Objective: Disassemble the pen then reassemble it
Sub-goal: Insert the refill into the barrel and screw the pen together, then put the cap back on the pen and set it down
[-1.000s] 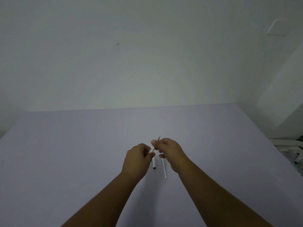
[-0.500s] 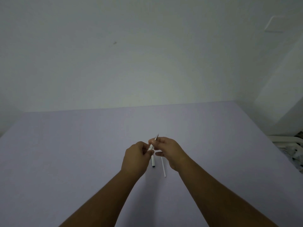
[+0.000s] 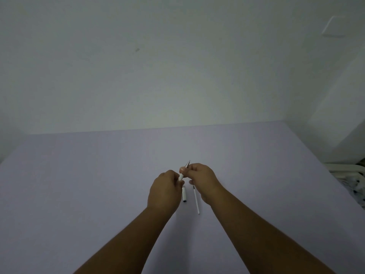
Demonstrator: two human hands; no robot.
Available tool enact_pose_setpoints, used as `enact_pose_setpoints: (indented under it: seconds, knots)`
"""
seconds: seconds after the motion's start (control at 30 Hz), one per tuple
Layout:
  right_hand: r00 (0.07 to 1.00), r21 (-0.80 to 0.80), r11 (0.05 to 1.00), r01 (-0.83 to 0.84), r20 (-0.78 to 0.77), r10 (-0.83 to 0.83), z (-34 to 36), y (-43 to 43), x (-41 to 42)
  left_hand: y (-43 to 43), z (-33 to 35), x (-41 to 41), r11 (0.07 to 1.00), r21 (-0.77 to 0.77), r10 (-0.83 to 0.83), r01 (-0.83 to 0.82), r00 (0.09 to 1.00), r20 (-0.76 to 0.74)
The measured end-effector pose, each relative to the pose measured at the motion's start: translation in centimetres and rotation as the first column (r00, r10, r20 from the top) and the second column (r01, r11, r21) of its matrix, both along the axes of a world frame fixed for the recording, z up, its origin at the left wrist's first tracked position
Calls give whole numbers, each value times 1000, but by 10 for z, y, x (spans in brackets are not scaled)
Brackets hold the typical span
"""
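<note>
I hold a white pen barrel (image 3: 181,176) between both hands above the lilac table (image 3: 79,175). My left hand (image 3: 165,191) grips its lower white part. My right hand (image 3: 201,178) pinches the upper end, and the grey metal tip (image 3: 187,164) sticks out past the fingers, pointing up and away. Most of the barrel is hidden by my fingers. On the table below lie a short white cap (image 3: 184,194) with a dark end and a thin white refill (image 3: 196,200), side by side.
A pale wall rises behind the table's far edge. At the right edge, beyond the table, sits a white object (image 3: 343,169) with some patterned cloth (image 3: 357,186) beneath it.
Both hands have stayed together on the barrel and barely shifted; my right fingers have turned slightly around the tip end. The cap and refill lie as before.
</note>
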State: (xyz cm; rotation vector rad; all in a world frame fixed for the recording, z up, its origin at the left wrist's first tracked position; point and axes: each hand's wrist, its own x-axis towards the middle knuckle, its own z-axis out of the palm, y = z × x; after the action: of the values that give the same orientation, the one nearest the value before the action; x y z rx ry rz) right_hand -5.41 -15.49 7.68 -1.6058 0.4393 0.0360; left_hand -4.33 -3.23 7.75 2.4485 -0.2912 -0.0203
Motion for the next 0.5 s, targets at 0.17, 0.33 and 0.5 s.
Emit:
enact_pose_setpoints:
  seconds: [0.17,0.33,0.5]
  knots:
    - [999,2,1000,-14,-46,14,-2,0,7,2,-3,6,1000,-5,18,-18,1000,-23]
    - [992,-20,1000,23,-123,-25,-18,-12,15,11,-12,15,982,-156,66,-110,963,-263]
    - [952,-576,789,-213,-305,34,-69,-10,23,27,-32,17,949,-242,75,-200,892,-445]
